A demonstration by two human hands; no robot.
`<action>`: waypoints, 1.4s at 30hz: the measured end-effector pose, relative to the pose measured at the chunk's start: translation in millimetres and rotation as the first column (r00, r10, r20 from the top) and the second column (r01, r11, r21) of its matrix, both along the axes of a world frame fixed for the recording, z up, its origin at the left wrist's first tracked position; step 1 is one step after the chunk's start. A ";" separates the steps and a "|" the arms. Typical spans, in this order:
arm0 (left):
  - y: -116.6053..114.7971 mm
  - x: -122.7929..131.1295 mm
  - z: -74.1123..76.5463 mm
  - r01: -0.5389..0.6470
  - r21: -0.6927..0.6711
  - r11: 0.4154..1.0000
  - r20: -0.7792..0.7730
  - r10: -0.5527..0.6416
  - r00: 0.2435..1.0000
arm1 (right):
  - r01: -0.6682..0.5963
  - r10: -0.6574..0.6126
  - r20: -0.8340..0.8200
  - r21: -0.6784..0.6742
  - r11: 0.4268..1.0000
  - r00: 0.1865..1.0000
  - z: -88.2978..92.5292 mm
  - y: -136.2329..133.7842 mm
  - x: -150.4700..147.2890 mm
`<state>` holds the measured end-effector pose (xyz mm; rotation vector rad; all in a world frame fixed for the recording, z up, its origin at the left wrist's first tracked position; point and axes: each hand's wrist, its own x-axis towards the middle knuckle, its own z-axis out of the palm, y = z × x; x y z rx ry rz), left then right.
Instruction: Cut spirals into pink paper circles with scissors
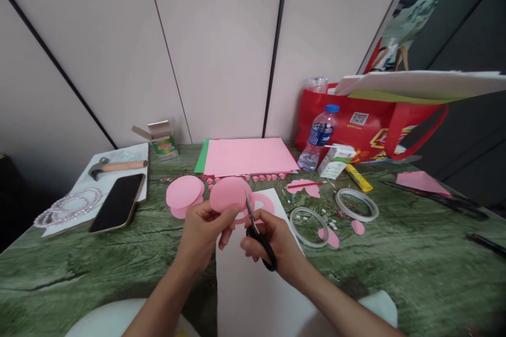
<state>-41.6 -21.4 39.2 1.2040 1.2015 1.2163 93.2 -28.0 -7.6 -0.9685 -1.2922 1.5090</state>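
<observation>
My left hand [205,229] pinches a round pink paper disc [228,194] at its lower edge. In my right hand [272,237] is a pair of black-handled scissors [259,242], its blades pointing up at the right edge of the disc. Both hands hover above a white sheet [247,284]. Behind the held disc, partly hidden, lies another pink paper piece [266,205]. A stack of pink discs [184,192] rests to the left of my left hand. Small pink rolled bits [269,177] sit in a row behind.
Pink sheets [249,155] lie at the back. To the left are a phone [118,202], a hammer [118,166] and beads [71,205]. Tape rolls [358,205], a glue stick [359,178], a bottle [318,139], a red bag [356,126] and large scissors [438,197] stand or lie right.
</observation>
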 end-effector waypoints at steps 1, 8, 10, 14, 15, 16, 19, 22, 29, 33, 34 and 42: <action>0.2 -0.5 -0.7 0.001 -0.005 1.000 -0.005 -0.001 1.000 | -0.009 0.009 -0.008 0.002 1.000 1.000 0.4 0.3 -0.1; 1.8 -1.9 -2.4 0.033 -0.034 0.999 -0.020 -0.033 0.999 | -0.026 0.028 -0.078 0.023 0.999 0.997 3.2 3.3 2.0; 1.9 -1.9 -2.1 0.035 -0.030 0.999 -0.015 -0.036 0.999 | -0.028 0.030 -0.067 0.031 0.999 0.997 2.9 3.8 2.5; 1.9 -2.1 -1.9 0.039 -0.028 0.999 0.000 -0.039 0.999 | -0.018 0.021 -0.078 0.037 0.999 0.997 0.8 4.4 2.1; 1.9 -2.2 -2.0 0.038 -0.025 0.999 0.002 -0.038 0.999 | -0.016 0.019 -0.083 0.033 0.999 0.996 0.1 4.5 2.0; 1.9 -2.3 -2.1 0.038 -0.021 0.999 0.003 -0.038 0.999 | -0.017 0.019 -0.087 0.025 1.000 0.996 -0.7 4.6 1.8; 1.8 -2.5 -2.4 0.033 -0.007 0.999 0.003 -0.033 0.999 | -0.021 0.021 -0.099 -0.006 1.000 0.995 -2.2 4.6 1.4; 1.9 -2.6 -1.9 0.029 -0.005 1.000 -0.001 -0.029 1.000 | -0.014 0.011 -0.107 -0.021 1.000 0.994 -1.9 4.0 1.1; 1.8 -2.6 0.5 0.024 -0.003 1.000 0.008 -0.024 1.000 | 0.016 -0.016 -0.047 -0.003 1.000 0.999 -0.9 3.9 0.5; 1.6 -2.4 1.4 0.018 -0.003 1.000 0.014 -0.018 1.000 | 0.042 -0.042 0.003 -0.002 0.999 0.999 -0.6 4.1 0.5; 1.7 -2.5 1.3 0.019 -0.003 1.000 0.014 -0.019 1.000 | 0.046 -0.046 0.012 -0.004 0.999 0.999 0.4 3.8 0.6; 1.4 -4.3 0.2 0.014 0.030 0.999 0.055 -0.015 0.998 | 0.056 -0.055 0.050 -0.014 0.998 0.997 8.9 1.3 0.3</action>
